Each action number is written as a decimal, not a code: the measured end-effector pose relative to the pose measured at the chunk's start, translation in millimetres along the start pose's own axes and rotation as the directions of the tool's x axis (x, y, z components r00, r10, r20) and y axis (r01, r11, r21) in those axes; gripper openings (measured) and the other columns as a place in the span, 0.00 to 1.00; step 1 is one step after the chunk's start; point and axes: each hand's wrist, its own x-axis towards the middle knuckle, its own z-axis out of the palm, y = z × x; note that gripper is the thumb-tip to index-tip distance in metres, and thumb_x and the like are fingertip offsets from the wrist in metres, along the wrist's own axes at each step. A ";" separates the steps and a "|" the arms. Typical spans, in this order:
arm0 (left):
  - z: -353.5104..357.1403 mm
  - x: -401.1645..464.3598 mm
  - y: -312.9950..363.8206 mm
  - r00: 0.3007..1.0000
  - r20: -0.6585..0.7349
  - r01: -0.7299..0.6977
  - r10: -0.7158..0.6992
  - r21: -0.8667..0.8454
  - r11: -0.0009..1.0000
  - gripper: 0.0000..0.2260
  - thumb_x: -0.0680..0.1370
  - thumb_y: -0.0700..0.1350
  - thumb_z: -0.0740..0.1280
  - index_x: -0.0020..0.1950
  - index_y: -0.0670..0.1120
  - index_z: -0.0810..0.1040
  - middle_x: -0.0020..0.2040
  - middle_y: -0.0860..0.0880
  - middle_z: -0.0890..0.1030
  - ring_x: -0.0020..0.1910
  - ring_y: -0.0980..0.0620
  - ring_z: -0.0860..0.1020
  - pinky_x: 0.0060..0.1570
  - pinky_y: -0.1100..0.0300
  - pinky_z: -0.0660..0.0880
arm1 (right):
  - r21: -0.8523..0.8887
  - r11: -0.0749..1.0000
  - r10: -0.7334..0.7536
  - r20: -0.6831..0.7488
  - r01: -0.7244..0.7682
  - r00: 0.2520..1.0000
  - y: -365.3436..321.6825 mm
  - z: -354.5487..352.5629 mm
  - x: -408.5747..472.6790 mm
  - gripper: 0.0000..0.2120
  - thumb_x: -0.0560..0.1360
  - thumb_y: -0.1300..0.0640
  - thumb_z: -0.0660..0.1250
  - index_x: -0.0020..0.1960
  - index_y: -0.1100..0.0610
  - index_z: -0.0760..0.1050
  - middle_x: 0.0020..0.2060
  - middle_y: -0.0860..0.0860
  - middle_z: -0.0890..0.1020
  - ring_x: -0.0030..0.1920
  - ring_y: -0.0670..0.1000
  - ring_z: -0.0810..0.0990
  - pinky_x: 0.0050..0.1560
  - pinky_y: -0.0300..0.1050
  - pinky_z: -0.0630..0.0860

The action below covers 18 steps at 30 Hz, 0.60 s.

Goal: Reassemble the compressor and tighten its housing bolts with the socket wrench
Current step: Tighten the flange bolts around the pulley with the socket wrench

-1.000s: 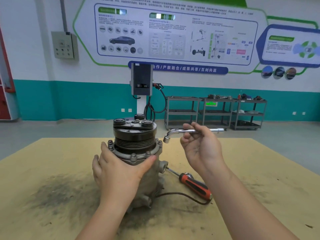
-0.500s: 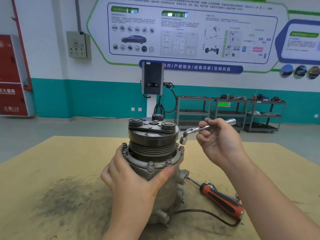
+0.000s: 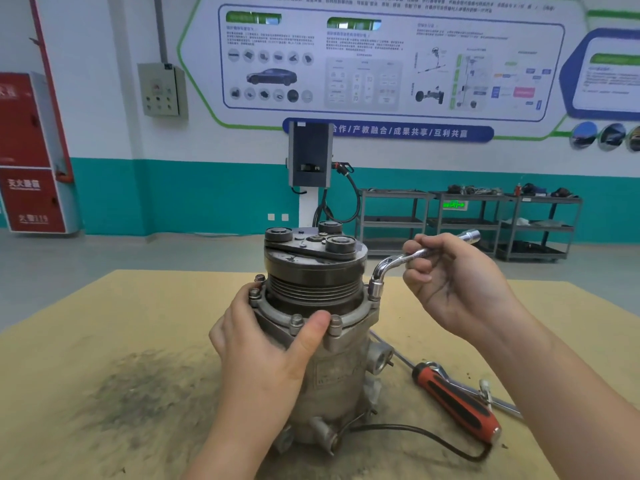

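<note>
Socket wrench (image 3: 398, 260) in right hand (image 3: 460, 289)

The left hand (image 3: 263, 348) was wrapped around the near left side of the compressor (image 3: 329, 341), its thumb laid across the flange rim and its fingers curled behind. The left forearm was extended up from the near edge. The right hand (image 3: 460, 289) was raised to the right, fingers closed around the wrench (image 3: 398, 259), palm turned left.
</note>
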 end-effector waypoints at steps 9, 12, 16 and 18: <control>-5.5 2.0 -1.3 0.993 0.089 0.092 -0.082 -0.107 0.990 0.37 0.57 0.73 0.63 0.62 0.61 0.59 0.62 0.55 0.68 0.66 0.62 0.59 0.50 0.81 0.61 | -0.089 0.919 -0.383 0.035 0.385 0.923 22.9 -7.7 -13.3 0.10 0.79 0.64 0.56 0.41 0.58 0.72 0.30 0.55 0.81 0.23 0.52 0.73 0.26 0.39 0.71; -6.4 2.0 -1.1 0.990 0.105 0.103 -0.090 -0.127 0.987 0.37 0.57 0.73 0.64 0.62 0.61 0.61 0.63 0.53 0.68 0.70 0.56 0.60 0.52 0.75 0.62 | -0.252 0.653 -0.672 0.243 0.714 0.700 34.6 -10.1 -22.1 0.06 0.78 0.62 0.59 0.44 0.57 0.72 0.33 0.54 0.83 0.25 0.54 0.76 0.29 0.42 0.74; -6.0 -2.0 1.2 0.992 0.098 0.097 -0.082 -0.158 0.983 0.34 0.56 0.71 0.67 0.59 0.66 0.62 0.63 0.55 0.68 0.69 0.56 0.62 0.59 0.68 0.61 | -0.410 0.110 -0.656 0.654 0.905 0.376 39.2 -10.3 -33.6 0.05 0.77 0.62 0.59 0.48 0.57 0.73 0.36 0.54 0.79 0.32 0.50 0.77 0.31 0.43 0.75; -5.9 -3.7 2.3 0.993 0.094 0.091 -0.076 -0.165 0.982 0.38 0.54 0.70 0.69 0.62 0.66 0.61 0.61 0.60 0.67 0.68 0.57 0.64 0.63 0.62 0.61 | -0.459 -0.099 -0.585 0.744 0.883 0.321 38.1 -7.7 -36.4 0.05 0.76 0.63 0.62 0.46 0.62 0.76 0.36 0.54 0.77 0.35 0.48 0.76 0.34 0.41 0.74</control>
